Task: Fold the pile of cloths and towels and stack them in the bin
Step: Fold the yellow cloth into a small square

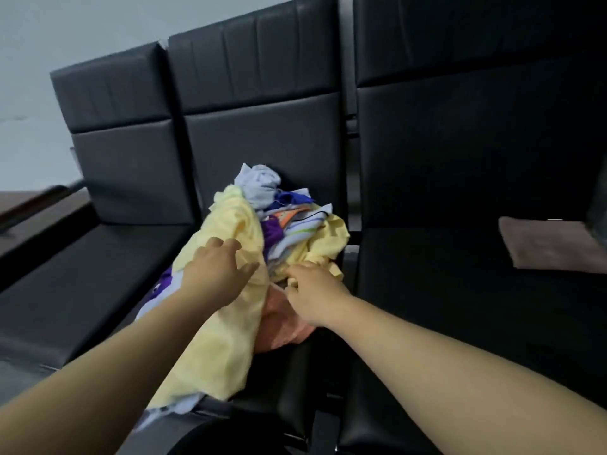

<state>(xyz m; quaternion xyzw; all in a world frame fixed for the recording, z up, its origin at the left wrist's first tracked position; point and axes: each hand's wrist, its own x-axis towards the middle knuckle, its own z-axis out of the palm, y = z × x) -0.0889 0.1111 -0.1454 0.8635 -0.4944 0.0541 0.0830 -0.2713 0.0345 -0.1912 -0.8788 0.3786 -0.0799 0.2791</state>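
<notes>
Reading from the grip outward, I tell the desk: "My right hand has its fingers curled into the pile, clamped on fabric where the yellow cloth meets an orange cloth. Which of the two it pinches I cannot tell. My left hand lies spread on the yellow cloth, fingers apart, gripping nothing."

"Why that split?" the desk asks.

"I judge the left pins the heap so the right can draw one piece free without dragging the rest along. Both forearms reach forward and converge on the heap, palms down."

"And where does the pile sit?"

"On the middle seat of a black bench, heaped against the backrest, with the yellow cloth trailing over the front edge. A pale blue cloth tops it, with purple and striped pieces beneath. On the right seat, well apart, a brown folded towel lies flat. I cannot make out the bin."
</notes>
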